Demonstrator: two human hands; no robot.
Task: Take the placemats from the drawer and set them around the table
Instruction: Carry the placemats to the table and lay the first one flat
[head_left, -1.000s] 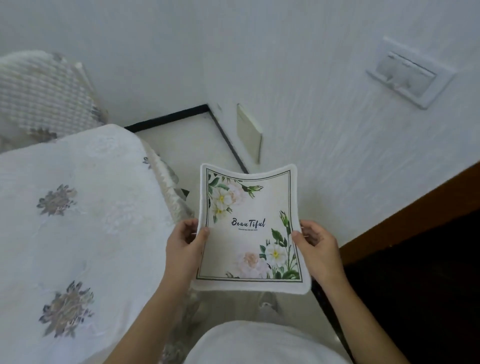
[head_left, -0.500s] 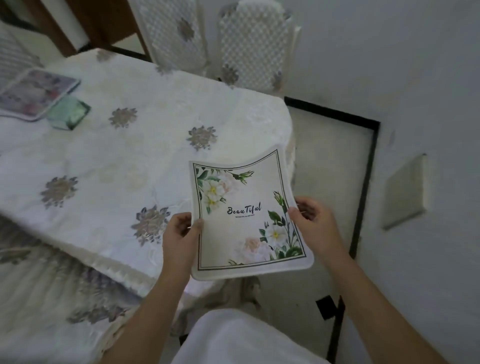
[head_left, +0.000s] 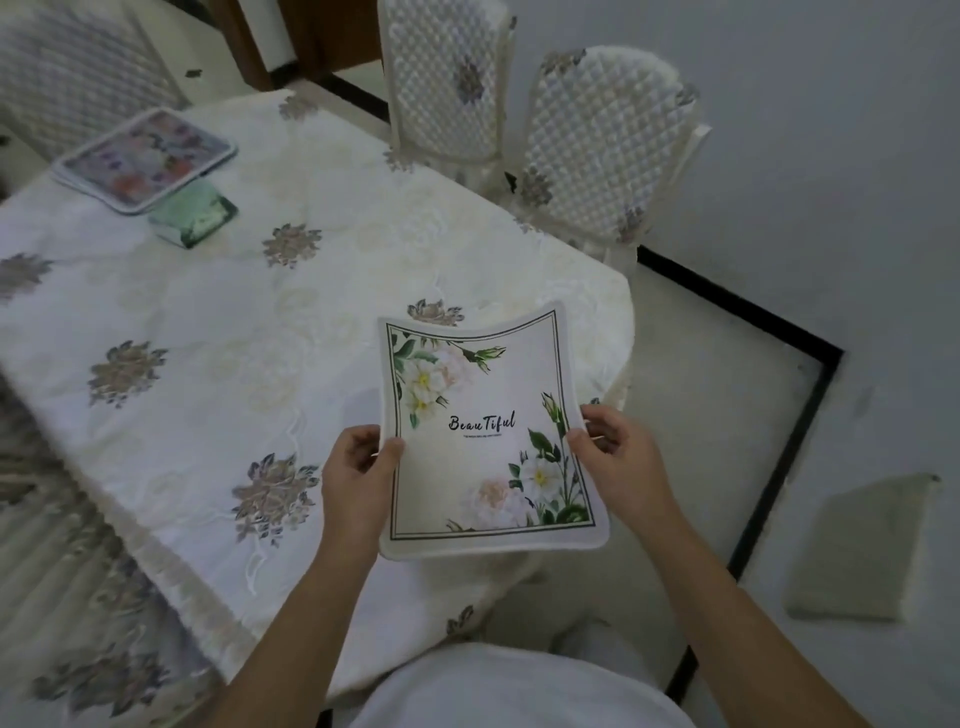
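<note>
Closest to me, the person's two bare forearms reach forward, and both hands hold one placemat (head_left: 483, 431) above the near corner of the counter (head_left: 218, 332). The left hand (head_left: 356, 475) is clamped on the mat's left edge, thumb on top, fingers curled beneath. The right hand (head_left: 618, 462) is clamped on the right edge in the same way. The mat is cream with a dark line border, white and pink flowers at two corners, and the word "Beautiful" printed across its middle; it sags between the hands, its far corners lifted.

Under it, the counter wears a white cloth with grey-brown flower motifs. Farther back on the left lies a flat floral piece (head_left: 148, 158), perhaps another placemat or a tray, though the blur hides which, and just beside it a small green box (head_left: 195, 215). Beyond the far edge stand two chairs (head_left: 597, 150) with quilted white covers, against a pale wall.
</note>
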